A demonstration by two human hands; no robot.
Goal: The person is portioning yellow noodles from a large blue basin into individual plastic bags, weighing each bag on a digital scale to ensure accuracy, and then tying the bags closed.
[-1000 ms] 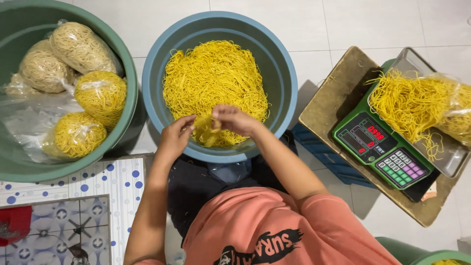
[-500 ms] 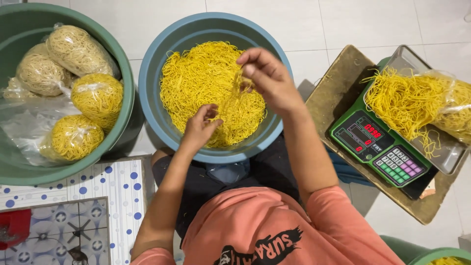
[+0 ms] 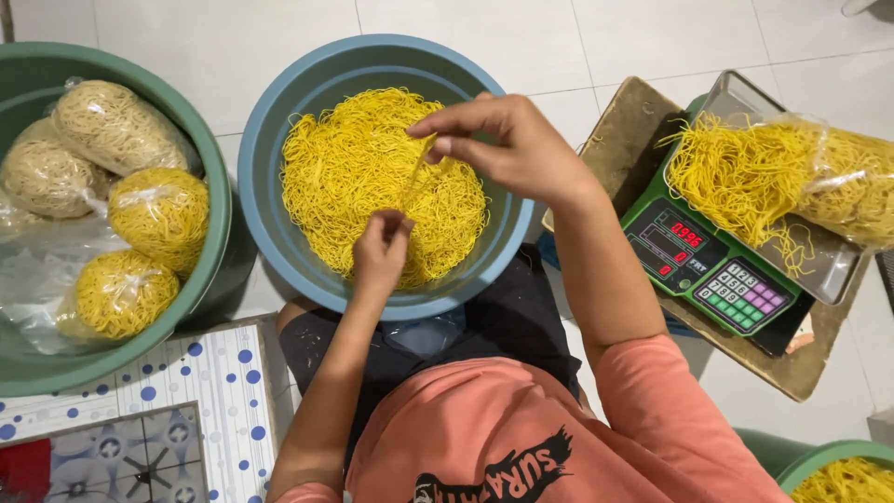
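Hands pulling noodles over a blue basin

Right hand (image 3: 507, 144) and left hand (image 3: 380, 250) pinch one noodle strand (image 3: 416, 180), stretched slanting between them above the basin (image 3: 279, 121).

The green basin (image 3: 209, 177) runs off the frame's left edge, its far rim unseen. A second green tub (image 3: 829, 461) shows only a corner at lower right, cut by both edges. The bag of noodles (image 3: 843, 182) on the scale's steel pan (image 3: 819, 270) passes beyond the right edge. The left hand (image 3: 380, 250) buries its fingertips in the yellow noodles (image 3: 349, 168), so its grip cannot be read. The blue basin's (image 3: 372, 61) floor is wholly covered.
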